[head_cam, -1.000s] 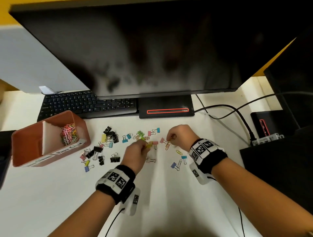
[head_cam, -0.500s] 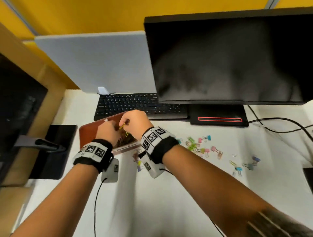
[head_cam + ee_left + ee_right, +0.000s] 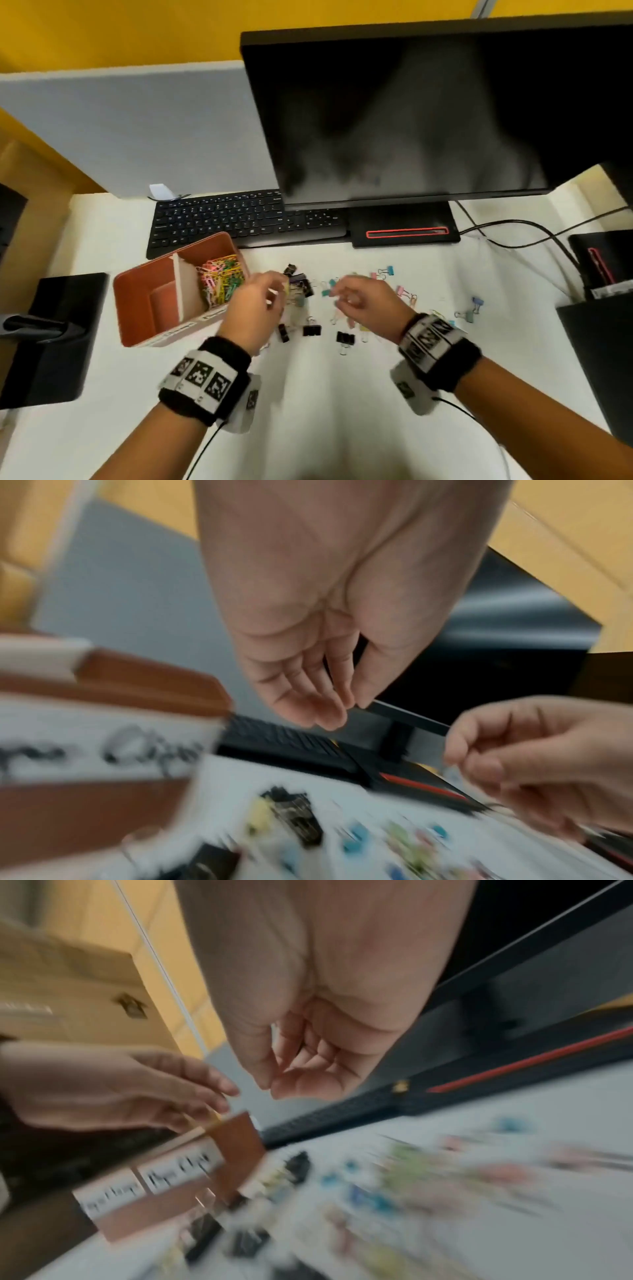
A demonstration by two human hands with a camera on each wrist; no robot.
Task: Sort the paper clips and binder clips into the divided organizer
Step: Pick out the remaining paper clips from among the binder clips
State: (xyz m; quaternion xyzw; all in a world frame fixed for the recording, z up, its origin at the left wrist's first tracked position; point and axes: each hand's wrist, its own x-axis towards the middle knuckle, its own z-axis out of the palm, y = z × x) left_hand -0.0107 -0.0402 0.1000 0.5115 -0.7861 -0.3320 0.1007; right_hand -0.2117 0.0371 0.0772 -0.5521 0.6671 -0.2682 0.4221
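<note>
Binder clips (image 3: 311, 329) at twelve o'clock under both loosely curled, empty hands (image 3: 253, 308) (image 3: 363, 301): easily misfiled among paper clips (image 3: 222, 279).

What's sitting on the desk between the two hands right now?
Head view: between the left hand and the right hand lie black binder clips, a teal binder clip and further black ones nearer the wrists. The wrist views are too blurred to add more.
</note>
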